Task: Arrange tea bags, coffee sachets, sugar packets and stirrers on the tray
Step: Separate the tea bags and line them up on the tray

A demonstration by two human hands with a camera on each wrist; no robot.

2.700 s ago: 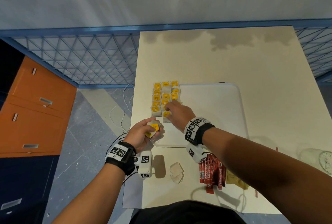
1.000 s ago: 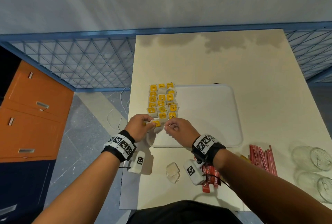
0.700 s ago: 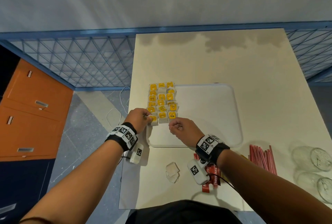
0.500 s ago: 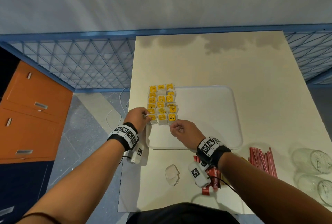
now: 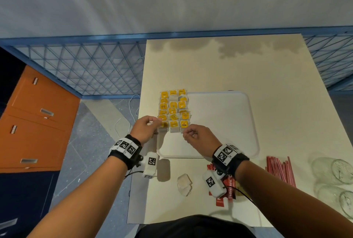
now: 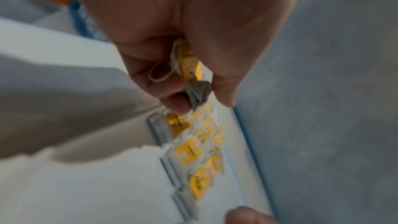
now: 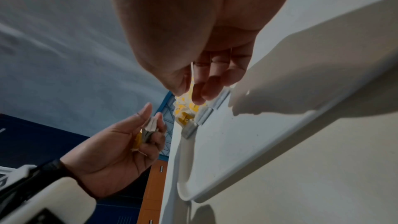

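A white tray (image 5: 219, 123) lies on the cream table. Tea bags with yellow tags (image 5: 173, 111) stand in three columns along its left part. The nearest bag of the right column reads TEA (image 5: 184, 124). My left hand (image 5: 150, 124) hovers at the tray's left edge and grips a small bunch of tea bags (image 6: 189, 67) between thumb and fingers. Just in front of the TEA bag, my right hand (image 5: 188, 134) has its fingers curled. In the right wrist view its thumb and forefinger pinch a thin white thread (image 7: 191, 72) that runs down toward the bags.
One loose tea bag (image 5: 184, 182) lies on the table near me. Red coffee sachets (image 5: 229, 186) sit under my right wrist, red stirrers (image 5: 280, 173) to their right, and glass jars (image 5: 336, 173) at the right edge. An orange cabinet (image 5: 38, 123) stands beyond the table's left edge.
My right hand took a bag from the left hand, set the TEA bag at the near end of the right column and drew back slightly. My left hand rose to the tray's left edge.
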